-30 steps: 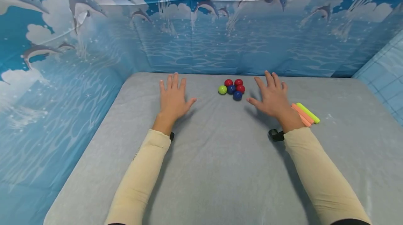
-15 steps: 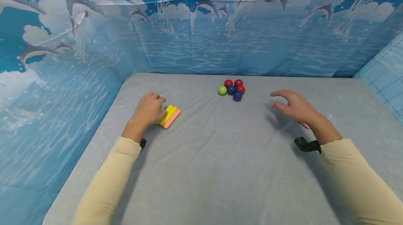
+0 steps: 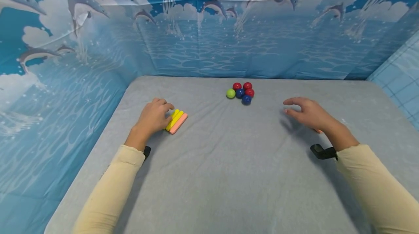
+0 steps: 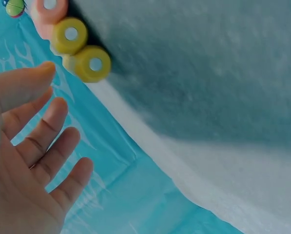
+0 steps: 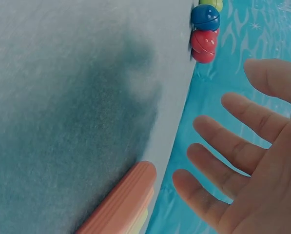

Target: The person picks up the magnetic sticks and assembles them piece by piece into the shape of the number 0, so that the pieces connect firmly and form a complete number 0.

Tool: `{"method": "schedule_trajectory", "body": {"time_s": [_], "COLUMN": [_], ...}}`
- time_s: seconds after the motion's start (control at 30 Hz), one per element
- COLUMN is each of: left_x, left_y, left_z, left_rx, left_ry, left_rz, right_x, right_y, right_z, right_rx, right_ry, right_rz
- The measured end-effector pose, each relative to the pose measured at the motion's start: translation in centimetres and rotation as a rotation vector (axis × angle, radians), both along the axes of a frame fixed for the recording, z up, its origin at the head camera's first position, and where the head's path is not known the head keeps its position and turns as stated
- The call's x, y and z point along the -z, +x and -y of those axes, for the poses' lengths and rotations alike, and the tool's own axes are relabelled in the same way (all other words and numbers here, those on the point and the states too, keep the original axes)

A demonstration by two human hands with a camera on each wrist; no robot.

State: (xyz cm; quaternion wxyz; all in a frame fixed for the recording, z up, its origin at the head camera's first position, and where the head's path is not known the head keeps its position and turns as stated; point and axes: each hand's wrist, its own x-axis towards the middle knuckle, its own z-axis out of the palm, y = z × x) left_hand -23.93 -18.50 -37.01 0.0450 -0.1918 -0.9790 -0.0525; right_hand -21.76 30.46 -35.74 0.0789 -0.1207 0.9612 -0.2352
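Note:
My left hand (image 3: 154,117) is held over the left of the table, fingers relaxed and apart, close beside two yellow sticks (image 3: 176,119) and a salmon-pink stick (image 3: 179,124). In the left wrist view the yellow sticks (image 4: 105,69) show round ends with pale centres, and nothing lies within the fingers. Over on the right, my right hand (image 3: 307,113) hovers palm inward with loosely bent fingers, holding nothing. Under its wrist an orange stick (image 3: 318,131) is mostly hidden; the right wrist view shows this orange stick (image 5: 121,202) with a paler one behind it.
A cluster of shiny balls rests near the table's back edge: a green ball (image 3: 230,93), blue balls (image 3: 246,99) and red balls (image 3: 249,92). The grey table (image 3: 229,175) meets a blue dolphin-print curtain (image 3: 209,48) at the back and left.
Both hands were spread flat farther forward a second ago. They have drawn back and outward, uncovering the yellow and pink sticks on the left and covering most of the right-hand sticks.

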Motion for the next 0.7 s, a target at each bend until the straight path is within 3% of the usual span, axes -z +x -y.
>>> {"method": "schedule_trajectory", "body": {"time_s": [0.17, 0.27, 0.5, 0.7], "left_x": [0.1, 0.2, 0.3, 0.8], "left_y": [0.7, 1.0, 1.3, 1.5], "left_z": [-0.8, -1.5, -2.8, -3.3], "left_rx": [0.075, 0.091, 0.002, -0.05], "left_ry": [0.038, 0.045, -0.048, -0.064], "left_rz": [-0.032, -0.008, 0.096, 0.055], "right_x": [0.2, 0.3, 0.6, 1.0], "right_y": [0.0, 0.1, 0.4, 0.4], "right_z": [0.1, 0.4, 1.1, 1.4], "right_rx": [-0.005, -0.003, -0.024, -0.034], "right_ry": [0.005, 0.004, 0.005, 0.037], "right_rz": [0.005, 0.009, 0.006, -0.006]}}
